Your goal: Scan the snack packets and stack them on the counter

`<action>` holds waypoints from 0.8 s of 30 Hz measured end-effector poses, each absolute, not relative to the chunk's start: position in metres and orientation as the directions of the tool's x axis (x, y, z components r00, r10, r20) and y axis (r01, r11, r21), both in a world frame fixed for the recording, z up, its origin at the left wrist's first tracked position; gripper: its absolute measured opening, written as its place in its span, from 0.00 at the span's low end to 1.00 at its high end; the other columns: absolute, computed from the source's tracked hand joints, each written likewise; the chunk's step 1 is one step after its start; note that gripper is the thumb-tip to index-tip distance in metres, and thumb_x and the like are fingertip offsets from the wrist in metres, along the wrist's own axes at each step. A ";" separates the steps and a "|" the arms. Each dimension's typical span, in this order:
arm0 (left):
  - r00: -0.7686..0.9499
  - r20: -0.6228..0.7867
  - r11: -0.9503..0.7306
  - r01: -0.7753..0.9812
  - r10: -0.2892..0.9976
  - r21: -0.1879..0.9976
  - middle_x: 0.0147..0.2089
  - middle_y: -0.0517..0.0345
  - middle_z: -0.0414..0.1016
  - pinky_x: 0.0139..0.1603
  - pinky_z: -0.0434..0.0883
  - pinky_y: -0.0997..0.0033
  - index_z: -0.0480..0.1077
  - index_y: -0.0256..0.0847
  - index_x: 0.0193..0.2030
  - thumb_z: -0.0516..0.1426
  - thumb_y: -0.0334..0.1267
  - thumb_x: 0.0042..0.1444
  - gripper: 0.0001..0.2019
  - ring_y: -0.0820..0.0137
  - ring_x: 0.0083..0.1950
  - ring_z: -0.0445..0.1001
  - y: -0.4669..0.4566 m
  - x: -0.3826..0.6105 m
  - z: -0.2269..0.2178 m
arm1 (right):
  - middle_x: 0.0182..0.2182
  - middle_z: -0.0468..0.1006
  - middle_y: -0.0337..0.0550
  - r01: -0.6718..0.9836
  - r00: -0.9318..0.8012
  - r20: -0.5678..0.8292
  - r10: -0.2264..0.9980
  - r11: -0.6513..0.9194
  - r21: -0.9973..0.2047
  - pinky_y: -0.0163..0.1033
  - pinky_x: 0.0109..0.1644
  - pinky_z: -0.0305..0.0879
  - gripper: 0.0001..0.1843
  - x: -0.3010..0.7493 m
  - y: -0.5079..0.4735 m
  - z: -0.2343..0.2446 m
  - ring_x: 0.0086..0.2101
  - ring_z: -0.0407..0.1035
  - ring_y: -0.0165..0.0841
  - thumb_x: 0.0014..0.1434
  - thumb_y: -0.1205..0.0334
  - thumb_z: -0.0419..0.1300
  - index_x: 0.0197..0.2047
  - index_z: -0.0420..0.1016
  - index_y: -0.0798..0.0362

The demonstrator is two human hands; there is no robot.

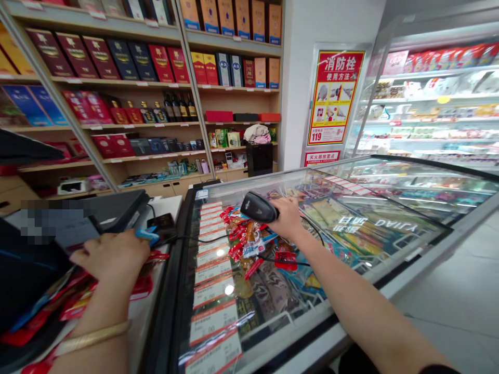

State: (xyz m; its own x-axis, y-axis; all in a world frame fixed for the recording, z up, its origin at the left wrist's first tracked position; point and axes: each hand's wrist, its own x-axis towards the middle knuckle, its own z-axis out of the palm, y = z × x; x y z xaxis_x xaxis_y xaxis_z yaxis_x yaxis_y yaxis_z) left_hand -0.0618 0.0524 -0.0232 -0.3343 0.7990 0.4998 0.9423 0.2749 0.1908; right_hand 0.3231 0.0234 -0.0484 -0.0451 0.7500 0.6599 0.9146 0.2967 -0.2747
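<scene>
Gripping a black barcode scanner [259,208] by its handle, the fingers of the right hand [286,218] are clamped around it above the glass top of a chest freezer [166,317]. The left hand [117,254] is over the table [139,311]; a small blue packet [148,235] juts out beside its fingers, but whether they pinch it I cannot tell.

The scanner's long axis runs from the right hand leftward and slightly away, its head pointing to the person's left. Its body is dark, smooth and rounded, with a small pale mark on the side. Around and under it, red, blue and clear snack packets [253,248] lie in a loose heap on the glass, partly hidden by the scanner. A black cord [286,261] crosses the heap.

Left of the heap, a column of price labels [212,270] runs along the freezer's edge. On the table are a small black box [166,228], just beside the blue packet, and a larger dark machine [122,205]; the left forearm, with a gold-coloured bangle [93,337], blocks part of the view there. Farther out, shelves [183,52] carry boxes and bottles, a red and yellow poster [335,98] hangs on a pillar, and a lit refrigerated display [436,96] stands at the right.
</scene>
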 end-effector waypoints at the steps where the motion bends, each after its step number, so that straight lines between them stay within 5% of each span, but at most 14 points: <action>1: -0.322 0.498 0.287 0.946 0.805 0.149 0.51 0.29 0.75 0.56 0.62 0.29 0.77 0.34 0.39 0.56 0.47 0.56 0.17 0.31 0.61 0.66 0.048 -0.054 -0.019 | 0.34 0.83 0.45 0.916 -0.035 0.662 0.749 0.289 -0.279 0.46 0.50 0.50 0.14 0.324 0.024 -0.048 0.41 0.72 0.42 0.50 0.53 0.66 0.39 0.81 0.50; 3: -0.253 0.547 0.208 0.967 0.798 0.144 0.59 0.27 0.71 0.57 0.63 0.30 0.77 0.31 0.50 0.53 0.45 0.59 0.22 0.32 0.64 0.64 0.042 -0.034 -0.013 | 0.35 0.84 0.46 0.913 -0.016 0.668 0.744 0.283 -0.293 0.46 0.50 0.50 0.15 0.324 0.025 -0.048 0.42 0.72 0.43 0.49 0.52 0.67 0.39 0.81 0.50; 6: 0.001 0.598 -0.157 0.965 0.801 0.208 0.57 0.35 0.74 0.58 0.68 0.38 0.75 0.34 0.55 0.51 0.46 0.61 0.24 0.42 0.59 0.71 0.041 0.001 -0.021 | 0.38 0.85 0.46 0.909 0.013 0.677 0.736 0.273 -0.314 0.47 0.52 0.51 0.16 0.325 0.026 -0.049 0.43 0.73 0.44 0.48 0.54 0.68 0.41 0.81 0.49; 9: 0.364 0.578 -0.592 0.760 0.730 0.269 0.53 0.44 0.77 0.56 0.74 0.54 0.75 0.39 0.56 0.53 0.49 0.61 0.22 0.56 0.52 0.77 0.042 0.036 -0.046 | 0.40 0.85 0.46 0.908 0.041 0.678 0.734 0.255 -0.331 0.47 0.52 0.51 0.16 0.326 0.027 -0.049 0.45 0.73 0.44 0.48 0.55 0.68 0.41 0.81 0.49; 11: 0.542 0.546 -0.742 0.622 0.639 0.251 0.56 0.46 0.76 0.58 0.74 0.58 0.73 0.42 0.59 0.55 0.50 0.62 0.23 0.59 0.55 0.77 0.038 0.056 -0.064 | 0.41 0.85 0.46 0.907 0.055 0.677 0.734 0.247 -0.342 0.47 0.52 0.52 0.16 0.327 0.028 -0.048 0.45 0.73 0.44 0.48 0.56 0.68 0.42 0.80 0.49; 16: 0.696 0.425 -0.799 0.587 0.579 0.127 0.68 0.43 0.69 0.58 0.76 0.56 0.65 0.43 0.70 0.60 0.49 0.59 0.33 0.54 0.62 0.75 0.026 0.086 -0.088 | 0.40 0.85 0.47 0.908 0.057 0.681 0.730 0.245 -0.339 0.48 0.52 0.52 0.16 0.327 0.027 -0.047 0.44 0.73 0.44 0.48 0.55 0.68 0.42 0.80 0.49; 19: 0.711 0.393 -0.794 0.601 0.583 0.093 0.70 0.42 0.68 0.57 0.77 0.54 0.66 0.42 0.69 0.57 0.47 0.61 0.29 0.53 0.61 0.76 0.026 0.090 -0.089 | 0.39 0.85 0.47 0.912 0.054 0.675 0.736 0.238 -0.333 0.48 0.52 0.52 0.15 0.326 0.027 -0.046 0.44 0.73 0.45 0.48 0.55 0.68 0.40 0.81 0.49; 22: 0.666 0.432 -0.783 0.591 0.609 0.193 0.67 0.44 0.72 0.55 0.78 0.55 0.72 0.43 0.64 0.53 0.44 0.63 0.24 0.54 0.57 0.79 0.029 0.088 -0.083 | 0.40 0.85 0.47 0.912 0.052 0.677 0.734 0.240 -0.331 0.48 0.52 0.52 0.15 0.326 0.027 -0.046 0.44 0.74 0.45 0.49 0.55 0.67 0.40 0.80 0.49; 24: 0.550 0.496 -0.736 0.571 0.672 0.364 0.59 0.46 0.79 0.53 0.79 0.58 0.77 0.43 0.57 0.51 0.44 0.63 0.21 0.56 0.54 0.81 0.031 0.083 -0.076 | 0.40 0.85 0.47 0.910 0.054 0.681 0.730 0.245 -0.335 0.48 0.52 0.52 0.15 0.327 0.027 -0.047 0.44 0.74 0.45 0.49 0.55 0.68 0.41 0.81 0.49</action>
